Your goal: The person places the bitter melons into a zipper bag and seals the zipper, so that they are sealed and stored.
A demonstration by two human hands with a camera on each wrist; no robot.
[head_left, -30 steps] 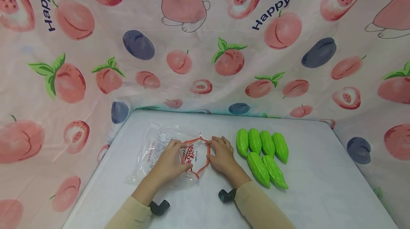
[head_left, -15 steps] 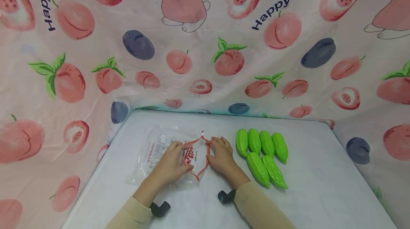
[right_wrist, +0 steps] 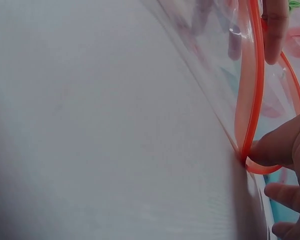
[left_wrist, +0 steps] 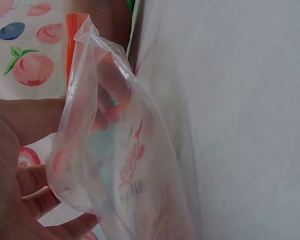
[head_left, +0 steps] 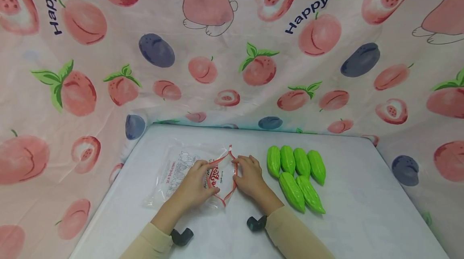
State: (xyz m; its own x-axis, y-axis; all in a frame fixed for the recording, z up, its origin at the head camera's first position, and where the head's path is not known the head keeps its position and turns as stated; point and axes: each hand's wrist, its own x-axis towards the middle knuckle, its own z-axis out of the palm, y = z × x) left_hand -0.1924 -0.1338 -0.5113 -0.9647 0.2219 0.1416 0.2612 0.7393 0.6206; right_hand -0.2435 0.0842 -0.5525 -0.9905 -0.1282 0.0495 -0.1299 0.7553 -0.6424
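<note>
A clear plastic zip bag (head_left: 174,170) with an orange-red zip edge lies flat on the white table, its mouth spread apart toward the right. Red lettering and a line drawing are printed on it. My left hand (head_left: 193,184) holds the upper layer at the mouth, thumb and fingers spread along the edge. Opposite it, my right hand (head_left: 251,176) grips the other side of the rim with thumb and fingers. In the right wrist view the right thumb (right_wrist: 275,145) presses beside the orange-red zip strip (right_wrist: 256,75). Through the film, the left wrist view shows fingers behind the bag (left_wrist: 150,175).
Several glossy green ridged pods (head_left: 304,174), pointed at one end, lie in two rows right of my right hand. A fruit-print cloth (head_left: 232,69) hangs behind and beside the white table (head_left: 362,210). Both wrists wear black devices (head_left: 256,223).
The bag's mouth gapes slightly wider, and its far corner has shifted a little away and to the right. Both hands have barely moved; the green pods stay in place.
</note>
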